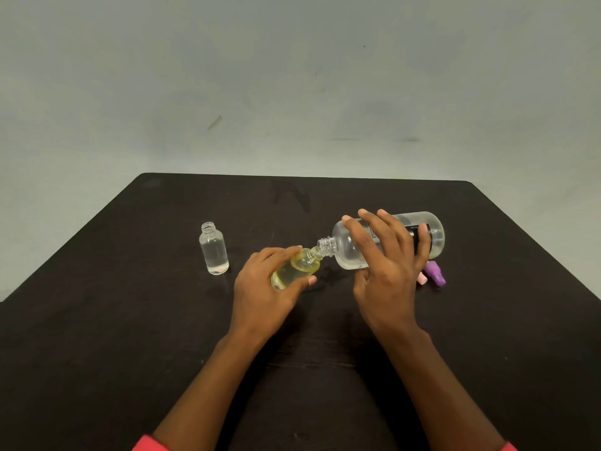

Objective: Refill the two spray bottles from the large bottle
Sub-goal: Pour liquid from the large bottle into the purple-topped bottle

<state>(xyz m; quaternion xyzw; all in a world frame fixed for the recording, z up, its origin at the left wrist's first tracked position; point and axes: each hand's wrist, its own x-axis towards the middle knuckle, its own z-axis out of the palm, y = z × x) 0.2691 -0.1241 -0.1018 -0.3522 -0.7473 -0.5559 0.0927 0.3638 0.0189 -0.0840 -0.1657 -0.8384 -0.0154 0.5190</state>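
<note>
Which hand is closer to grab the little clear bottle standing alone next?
Probably the left hand: the small clear plastic bottle stands on its side, while the right hand grips the large clear bottle farther away. The left must first set down the small yellowish bottle.

A dark, matte table (130, 320) with rounded far corners stands against a pale wall. On its left part a small clear bottle (213, 250) stands upright, uncapped, with a little clear liquid in the bottom. Well apart from it, on the right, a purple spray cap (435, 273) lies on its side, and a pink spray cap (422, 278) lies just beside it. Between the two groups a yellow-tinted small bottle (297, 268) leans in the left hand (265, 288). Its base may rest on the tabletop, but the fingers hide the contact.
</note>
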